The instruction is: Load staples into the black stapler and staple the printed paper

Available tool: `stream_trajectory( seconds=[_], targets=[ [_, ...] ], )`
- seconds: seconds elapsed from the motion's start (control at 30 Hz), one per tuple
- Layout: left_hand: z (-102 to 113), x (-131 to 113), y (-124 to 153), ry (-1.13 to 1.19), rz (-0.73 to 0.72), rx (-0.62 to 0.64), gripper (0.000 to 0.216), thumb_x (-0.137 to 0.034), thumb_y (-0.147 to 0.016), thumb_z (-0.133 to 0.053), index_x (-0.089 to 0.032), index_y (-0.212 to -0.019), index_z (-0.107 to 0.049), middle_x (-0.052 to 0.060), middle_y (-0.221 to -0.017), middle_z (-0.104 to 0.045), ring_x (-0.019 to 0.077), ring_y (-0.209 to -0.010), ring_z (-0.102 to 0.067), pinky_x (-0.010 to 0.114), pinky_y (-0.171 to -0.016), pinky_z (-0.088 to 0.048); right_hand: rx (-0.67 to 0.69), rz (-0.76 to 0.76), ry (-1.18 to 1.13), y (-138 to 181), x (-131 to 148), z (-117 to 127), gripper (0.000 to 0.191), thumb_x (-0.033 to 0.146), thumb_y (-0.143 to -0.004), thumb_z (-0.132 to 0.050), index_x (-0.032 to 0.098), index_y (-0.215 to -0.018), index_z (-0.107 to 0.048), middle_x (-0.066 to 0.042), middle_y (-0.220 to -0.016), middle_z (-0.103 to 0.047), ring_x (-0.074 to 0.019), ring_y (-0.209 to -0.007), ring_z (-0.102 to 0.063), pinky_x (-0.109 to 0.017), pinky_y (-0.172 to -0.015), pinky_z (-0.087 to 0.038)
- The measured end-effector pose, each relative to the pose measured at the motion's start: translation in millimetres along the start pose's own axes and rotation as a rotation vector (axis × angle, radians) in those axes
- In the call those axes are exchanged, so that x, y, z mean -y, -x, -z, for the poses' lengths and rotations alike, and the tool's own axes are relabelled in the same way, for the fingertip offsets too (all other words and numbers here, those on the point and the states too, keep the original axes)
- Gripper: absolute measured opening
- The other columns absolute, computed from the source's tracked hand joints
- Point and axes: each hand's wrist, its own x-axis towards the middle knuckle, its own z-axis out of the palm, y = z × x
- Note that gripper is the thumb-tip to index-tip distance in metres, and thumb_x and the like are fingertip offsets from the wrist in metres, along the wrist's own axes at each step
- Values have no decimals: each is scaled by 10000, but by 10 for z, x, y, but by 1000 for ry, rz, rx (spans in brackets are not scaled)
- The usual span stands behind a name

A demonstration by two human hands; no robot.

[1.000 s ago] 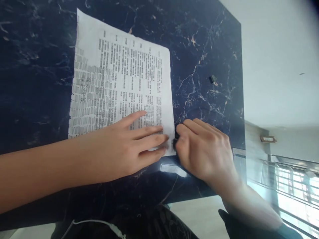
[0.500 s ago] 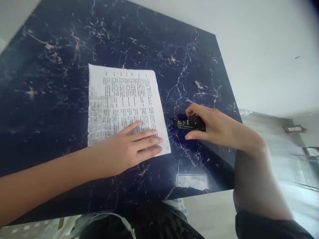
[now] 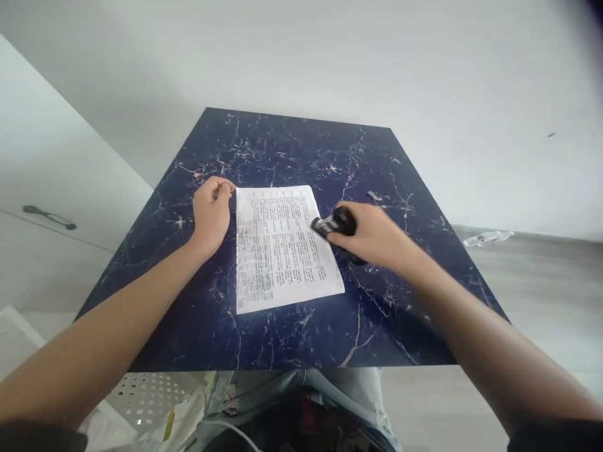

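Printed paper (image 3: 287,251) lies on the dark blue marbled table. At its far left corner is my left hand (image 3: 211,210), closed, with curled fingers and the fingertips pinching the corner. My right hand (image 3: 370,229) grips a black stapler (image 3: 333,225) from above. The stapler's front end reaches over the right edge of the paper, tilted; whether it touches the sheet I cannot tell. My palm and fingers cover part of its body.
Beyond the right hand, a small greyish strip (image 3: 375,196) rests on the table (image 3: 301,144). A wall (image 3: 330,56) rises behind the far edge. On the left stands a white cabinet door with a dark handle (image 3: 49,216). A clear plastic item (image 3: 488,238) lies on the floor at right.
My left hand has gone from lying flat on the near part of the paper to its far left corner. The right hand has lifted the stapler and brought it left over the paper's edge.
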Motion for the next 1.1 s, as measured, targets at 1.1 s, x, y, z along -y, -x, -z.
stream_trajectory(
  seconds=[1.1],
  targets=[
    [-52,-212,172,-447,-263,593,317,-436,-1035,-550,-293,-1226,-759,119,-1337,-647,377,-1291,-555,617,-1128,-405,-22,-113,85,118,-143,-296,139,230,-820,-654,210,-918,-558,-112,-973,-709,-231,-784,-634,-374,-660,-466]
  ],
)
